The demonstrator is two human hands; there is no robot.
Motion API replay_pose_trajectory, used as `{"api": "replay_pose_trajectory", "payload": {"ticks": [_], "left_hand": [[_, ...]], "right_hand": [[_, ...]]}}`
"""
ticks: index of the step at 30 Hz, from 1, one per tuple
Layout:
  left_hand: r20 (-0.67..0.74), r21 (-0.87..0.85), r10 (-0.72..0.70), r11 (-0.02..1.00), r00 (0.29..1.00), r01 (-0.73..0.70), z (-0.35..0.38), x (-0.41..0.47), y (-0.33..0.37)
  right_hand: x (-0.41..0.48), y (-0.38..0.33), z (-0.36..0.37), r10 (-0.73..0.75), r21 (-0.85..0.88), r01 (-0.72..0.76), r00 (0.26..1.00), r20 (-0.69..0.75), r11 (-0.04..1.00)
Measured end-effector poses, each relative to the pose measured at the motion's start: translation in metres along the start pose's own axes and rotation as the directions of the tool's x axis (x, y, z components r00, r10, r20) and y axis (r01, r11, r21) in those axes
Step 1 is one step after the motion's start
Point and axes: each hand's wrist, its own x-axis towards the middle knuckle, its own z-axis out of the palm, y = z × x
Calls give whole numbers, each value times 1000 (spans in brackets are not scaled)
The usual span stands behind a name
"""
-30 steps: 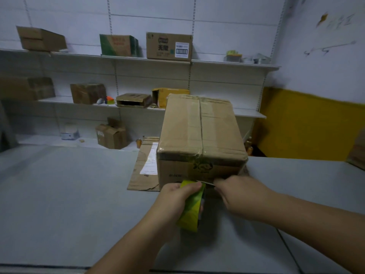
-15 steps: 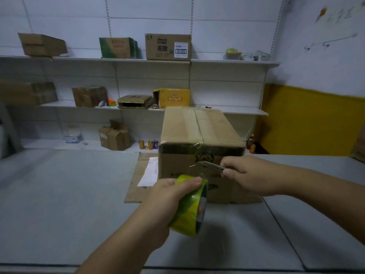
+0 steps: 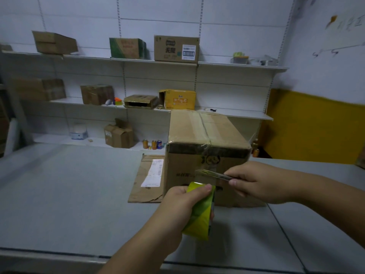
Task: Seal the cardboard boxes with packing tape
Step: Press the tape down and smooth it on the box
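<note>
A brown cardboard box [image 3: 205,139] stands on the grey table [image 3: 69,194], with clear tape running along its top seam and down its near face. My left hand [image 3: 181,202] grips a yellow-green tape roll [image 3: 201,212] just in front of the box. My right hand [image 3: 256,181] pinches a thin utility knife [image 3: 214,174], its blade pointing left against the box's near face, above the roll. A stretch of clear tape seems to run from the roll up to the box, hard to make out.
A flattened cardboard sheet [image 3: 146,180] with a white label lies under the box's left side. Wall shelves [image 3: 138,60] behind hold several boxes, and drink cans [image 3: 154,144] stand on the lowest shelf. A table seam [image 3: 286,230] runs at right.
The view has tilted up. My right hand with the knife rose from the box's bottom edge to mid-height of its near face. The roll stayed in my left hand.
</note>
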Motion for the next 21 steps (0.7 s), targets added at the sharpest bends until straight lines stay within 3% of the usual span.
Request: {"api": "replay_pose_trajectory", "payload": {"ticks": [6,14,21], "left_hand": [[8,25,-13,1000,1000,13,-1,-2,0],[-16,21,8,1000,1000,-7,1,-1,0],[16,31,9,999,1000,-10,-3,0,4]], "right_hand": [[-1,1,-1,6,-74,-5,1000,24,997],[8,-4,11,24,-533,-76,994,-104,843],[8,-2,21,101,-535,-126,992,-77,836]]}}
